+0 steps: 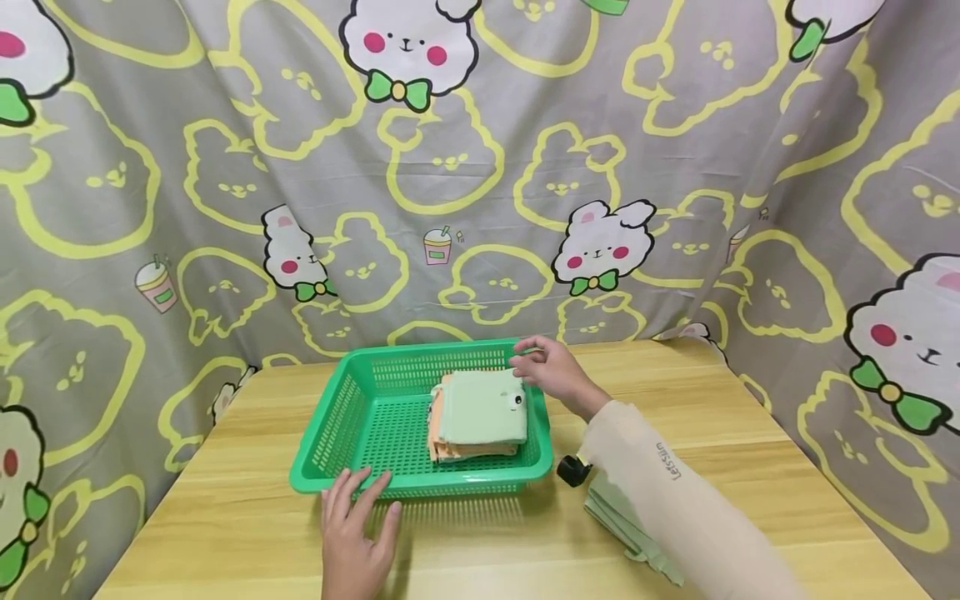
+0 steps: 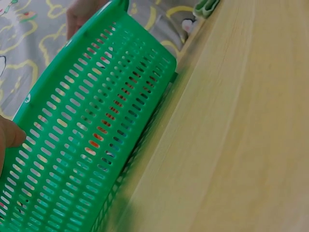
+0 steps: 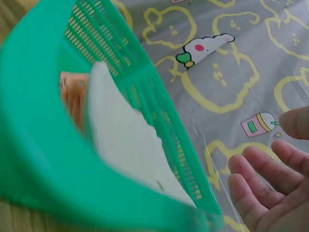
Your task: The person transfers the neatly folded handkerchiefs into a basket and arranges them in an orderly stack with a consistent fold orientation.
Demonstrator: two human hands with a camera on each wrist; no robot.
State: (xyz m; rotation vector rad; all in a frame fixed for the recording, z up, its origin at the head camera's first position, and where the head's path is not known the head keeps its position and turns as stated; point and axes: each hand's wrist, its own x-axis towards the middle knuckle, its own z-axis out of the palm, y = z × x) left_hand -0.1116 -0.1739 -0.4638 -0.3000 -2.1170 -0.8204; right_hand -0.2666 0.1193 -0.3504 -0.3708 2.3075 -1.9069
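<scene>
A green plastic basket (image 1: 420,481) with slotted walls stands on the wooden table. Inside it, toward the right, lies a stack of folded cloths: a pale green cloth (image 1: 480,408) with a small eye-like decoration on top, orange cloth (image 1: 435,433) beneath. My left hand (image 1: 356,533) rests its spread fingers on the basket's front rim. In the left wrist view the thumb (image 2: 12,134) lies along the outer wall. Over the basket's back right corner hovers my right hand (image 1: 553,371); the right wrist view shows its fingers loosely bent and holding nothing.
Another green cloth (image 1: 622,521) lies on the table to the right, partly covered by the right sleeve (image 1: 675,492). A black wrist camera (image 1: 573,469) sticks out below that sleeve. Behind the table (image 1: 225,500) hangs a grey patterned curtain (image 1: 480,183).
</scene>
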